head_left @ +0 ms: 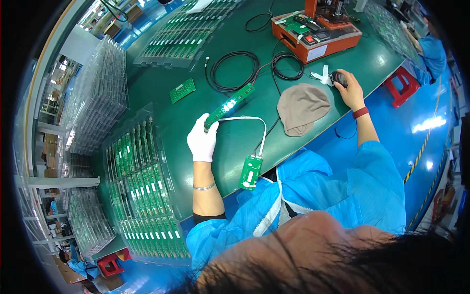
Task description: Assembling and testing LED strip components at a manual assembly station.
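Observation:
My left hand point(201, 139), in a white glove, grips the lower end of a long, narrow circuit board point(230, 104). Bright white lights glow along the middle of that board, and it is held tilted above the green table. From near the glove a white flat cable point(263, 128) loops right and down to a smaller green circuit board point(251, 172) by the table's near edge. Bare, with a red band at the wrist, my right hand point(350, 89) curls round a small dark rounded object point(338, 78). White strips point(321, 75) lie beside this object. Its kind is partly hidden by my fingers.
A brown cloth cap point(303, 109) lies between my hands. Coiled black cables point(235, 71) lead toward an orange test box point(316, 39). A loose green board point(182, 91) lies left of them. Clear trays of boards point(147, 191) and stacked trays point(98, 93) stand left. Another person point(432, 56) sits far right.

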Demonstrator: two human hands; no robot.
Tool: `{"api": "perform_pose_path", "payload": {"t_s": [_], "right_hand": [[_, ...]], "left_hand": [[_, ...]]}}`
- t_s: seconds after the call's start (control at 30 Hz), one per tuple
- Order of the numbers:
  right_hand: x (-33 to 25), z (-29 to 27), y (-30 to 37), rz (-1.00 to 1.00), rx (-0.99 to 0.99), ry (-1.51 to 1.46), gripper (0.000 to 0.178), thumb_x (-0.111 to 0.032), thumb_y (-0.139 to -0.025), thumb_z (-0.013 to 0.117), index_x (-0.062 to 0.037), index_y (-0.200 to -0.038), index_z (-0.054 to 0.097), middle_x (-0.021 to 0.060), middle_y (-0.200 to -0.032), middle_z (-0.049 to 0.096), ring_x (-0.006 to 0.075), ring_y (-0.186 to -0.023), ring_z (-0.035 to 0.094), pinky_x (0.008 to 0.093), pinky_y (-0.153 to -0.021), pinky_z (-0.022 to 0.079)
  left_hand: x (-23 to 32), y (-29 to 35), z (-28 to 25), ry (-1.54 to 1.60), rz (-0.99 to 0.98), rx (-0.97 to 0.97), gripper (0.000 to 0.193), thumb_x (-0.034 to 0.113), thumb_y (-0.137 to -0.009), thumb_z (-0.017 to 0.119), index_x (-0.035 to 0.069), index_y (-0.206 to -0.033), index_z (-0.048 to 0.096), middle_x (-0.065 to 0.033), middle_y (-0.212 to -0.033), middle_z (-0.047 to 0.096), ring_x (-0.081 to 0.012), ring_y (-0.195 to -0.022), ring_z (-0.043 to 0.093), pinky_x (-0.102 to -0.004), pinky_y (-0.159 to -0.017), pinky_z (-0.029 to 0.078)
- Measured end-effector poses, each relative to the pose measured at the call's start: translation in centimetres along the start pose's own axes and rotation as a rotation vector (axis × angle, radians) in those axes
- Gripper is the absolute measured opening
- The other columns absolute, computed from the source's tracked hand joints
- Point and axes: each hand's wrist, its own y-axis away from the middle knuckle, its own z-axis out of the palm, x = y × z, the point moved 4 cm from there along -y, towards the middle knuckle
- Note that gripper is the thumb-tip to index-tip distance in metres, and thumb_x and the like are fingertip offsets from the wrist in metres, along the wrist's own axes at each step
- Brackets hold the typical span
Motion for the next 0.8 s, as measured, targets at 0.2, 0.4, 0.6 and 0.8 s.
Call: {"api": "perform_pose_path", "payload": {"t_s": [0.2, 0.4, 0.6, 0.8], "right_hand": [[-0.6, 1.0, -1.4, -0.015, -0.057, 0.069, 0.048, -0.014, -0.083, 0.066, -0.0158, -0.130, 0.055, 0.0076, -0.123, 0.060, 0.0278, -0.107, 0.059, 0.0343, -0.093, 0.046], [-4.2, 0.5, -0.6, -0.129, 0.098, 0.038, 0.051, -0.015, -0.082, 0.067, -0.0147, -0.132, 0.054, 0.0110, -0.131, 0.055, 0.0298, -0.114, 0.056, 0.0359, -0.097, 0.045], [-12.2, 0.8, -3.3, -0.380, 0.248, -0.114, 0.055, -0.015, -0.082, 0.069, -0.0132, -0.134, 0.053, 0.0145, -0.138, 0.050, 0.0320, -0.120, 0.052, 0.0371, -0.101, 0.043], [-11.1, 4.4, -7.4, -0.393, 0.334, 0.091, 0.040, -0.015, -0.082, 0.067, -0.0123, -0.121, 0.061, 0.0056, -0.124, 0.059, 0.0272, -0.108, 0.057, 0.0359, -0.092, 0.046]], "left_hand": [[-0.5, -0.2, -0.5, -0.002, 0.001, 0.024, 0.039, 0.011, -0.078, 0.074, 0.006, -0.115, 0.065, -0.0051, -0.079, 0.067, -0.0124, -0.060, 0.057, -0.0240, -0.059, 0.048], [-1.1, 0.2, -1.2, -0.026, -0.028, -0.013, 0.039, 0.018, -0.078, 0.073, 0.007, -0.114, 0.066, -0.0054, -0.085, 0.070, -0.0168, -0.063, 0.060, -0.0266, -0.063, 0.050], [-2.5, 1.2, -1.9, 0.004, -0.044, -0.032, 0.039, 0.023, -0.078, 0.073, 0.008, -0.113, 0.067, -0.0046, -0.091, 0.070, -0.0184, -0.067, 0.062, -0.0277, -0.065, 0.050], [-2.0, 1.6, -3.4, 0.018, -0.013, 0.020, 0.039, 0.024, -0.077, 0.073, 0.009, -0.113, 0.067, -0.0055, -0.089, 0.071, -0.0189, -0.066, 0.063, -0.0278, -0.064, 0.050]]}}
